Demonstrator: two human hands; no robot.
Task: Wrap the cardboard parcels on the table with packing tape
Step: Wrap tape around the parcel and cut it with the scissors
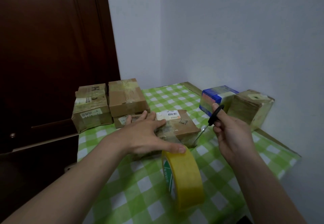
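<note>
A flat cardboard parcel (182, 127) with a white label lies in the middle of the green checked table (228, 162). My left hand (147, 134) presses flat on its top, fingers spread, and the thumb touches the rim of the yellow tape roll (184, 178). This roll stands on edge in front of the parcel. My right hand (231, 132) grips black-handled scissors (213, 117), whose blades point down at the parcel's right front corner.
Two taller cardboard boxes (91, 108) (125, 97) stand at the back left, with a low one (122, 121) in front of them. A blue taped box (217, 97) and a brown taped box (249, 108) sit at the back right by the wall. A dark door is on the left.
</note>
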